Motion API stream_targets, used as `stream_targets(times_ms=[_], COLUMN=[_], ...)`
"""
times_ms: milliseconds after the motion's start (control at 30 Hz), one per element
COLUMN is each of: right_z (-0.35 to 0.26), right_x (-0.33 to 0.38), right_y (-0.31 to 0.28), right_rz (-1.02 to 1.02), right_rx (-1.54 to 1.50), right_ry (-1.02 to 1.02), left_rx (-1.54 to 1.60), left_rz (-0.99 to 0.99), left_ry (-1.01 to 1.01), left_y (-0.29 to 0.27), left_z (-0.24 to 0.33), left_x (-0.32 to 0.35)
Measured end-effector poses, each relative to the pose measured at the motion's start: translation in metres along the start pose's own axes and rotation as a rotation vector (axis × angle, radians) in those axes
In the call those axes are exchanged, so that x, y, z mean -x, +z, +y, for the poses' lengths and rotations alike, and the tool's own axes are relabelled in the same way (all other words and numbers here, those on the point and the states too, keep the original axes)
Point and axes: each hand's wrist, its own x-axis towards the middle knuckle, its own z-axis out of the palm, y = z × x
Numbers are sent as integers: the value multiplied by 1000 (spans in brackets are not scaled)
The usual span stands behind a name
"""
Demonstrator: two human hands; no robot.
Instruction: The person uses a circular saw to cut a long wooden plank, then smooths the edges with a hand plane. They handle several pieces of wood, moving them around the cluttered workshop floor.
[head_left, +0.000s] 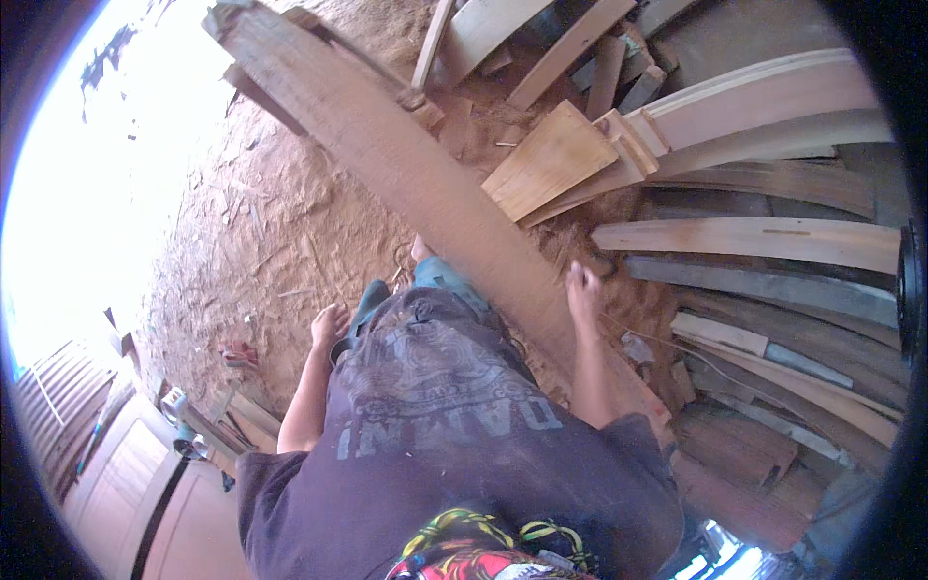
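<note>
My left hand (pixel 330 325) hangs at my left side, close to the teal trousers (pixel 451 277). Its fingers are curled in and nothing shows in them. Further right, my right hand (pixel 583 287) is closed in a fist over the right edge of a long, dust-covered wooden plank (pixel 416 184). What the fist holds, if anything, is hidden. The plank slants from the upper left down to my right side. Whether the right hand touches it I cannot tell. A pale, tapered board (pixel 551 159) lies just beyond the plank.
Curved timber pieces (pixel 754 239) are stacked along the right, with offcuts (pixel 623 72) at the back. Sawdust and shavings cover the floor (pixel 261 242). Door-like panels (pixel 121 449) and a round-ended tool (pixel 174 403) stand at the lower left. Reddish boards (pixel 739 445) lie lower right.
</note>
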Motion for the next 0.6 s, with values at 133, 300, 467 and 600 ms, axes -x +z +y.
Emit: stream_targets(times_ms=[133,300,467,600], right_z=[-109,-164,-164,-145], right_x=[-109,-257,-302,-298], right_y=[14,39,66,71], right_rz=[-1,253,120,15], right_rx=[-61,419,654,631], right_ry=[-312,-716,-519,-402], left_rx=[43,-74,-200,-187], left_rz=[151,111,84,85], left_ry=[-36,165,166,-31], left_y=[67,133,182,171], left_z=[117,210,227,182], left_x=[40,72,84,75])
